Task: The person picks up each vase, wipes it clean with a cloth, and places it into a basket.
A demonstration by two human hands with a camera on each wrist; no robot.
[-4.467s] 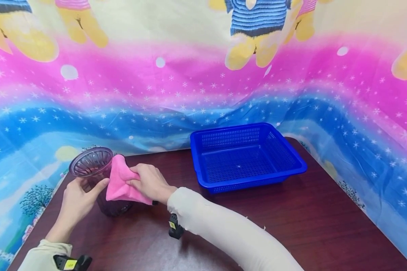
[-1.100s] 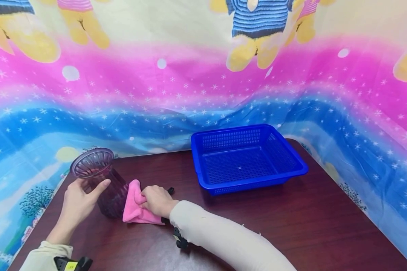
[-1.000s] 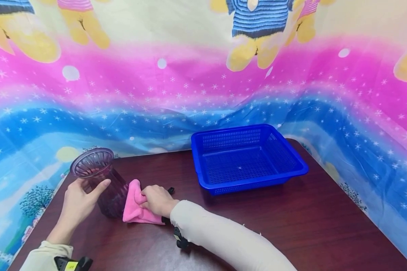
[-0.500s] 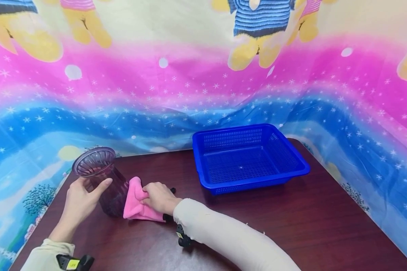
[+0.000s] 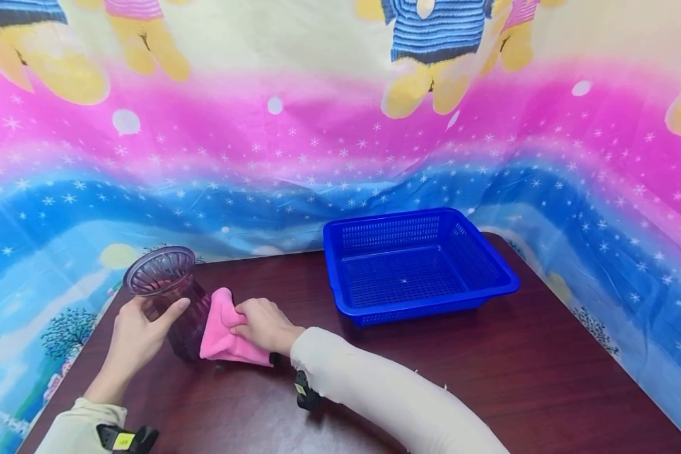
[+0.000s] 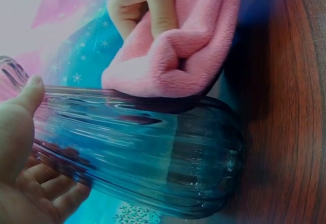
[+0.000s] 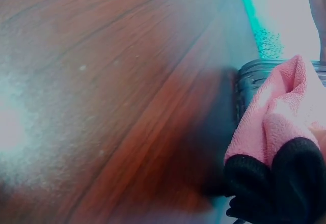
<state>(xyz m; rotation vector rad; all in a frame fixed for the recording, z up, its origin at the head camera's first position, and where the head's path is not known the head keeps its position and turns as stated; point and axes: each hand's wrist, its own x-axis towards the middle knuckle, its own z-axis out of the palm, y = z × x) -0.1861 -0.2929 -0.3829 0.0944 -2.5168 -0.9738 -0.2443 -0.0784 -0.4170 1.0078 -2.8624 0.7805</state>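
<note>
A ribbed, purple-tinted glass vase [image 5: 195, 318] with a flared rim stands at the table's left side, tilted slightly. My left hand [image 5: 136, 337] grips it below the rim, thumb on the near side and fingers around the far side. In my right hand [image 5: 265, 325] is a bunched pink cloth [image 5: 224, 334] with black edging, pinched between thumb and fingers. The left wrist view shows the cloth [image 6: 188, 56] touching the side of the vase [image 6: 153, 147] toward its base. Black edging hangs from the cloth [image 7: 280, 112] in the right wrist view, where my right hand is mostly hidden.
A blue plastic basket [image 5: 340, 302] with perforated walls sits at the back right of the dark wooden table [image 5: 488, 378]. Behind the table hangs a patterned pink and blue curtain [image 5: 318, 139]. Small black cameras are strapped to both wrists.
The cloth was near the vase's upper part 4.5 seconds ago, then lower by the base about a second ago. Since then it has risen slightly and shifted left. My left hand keeps its grip.
</note>
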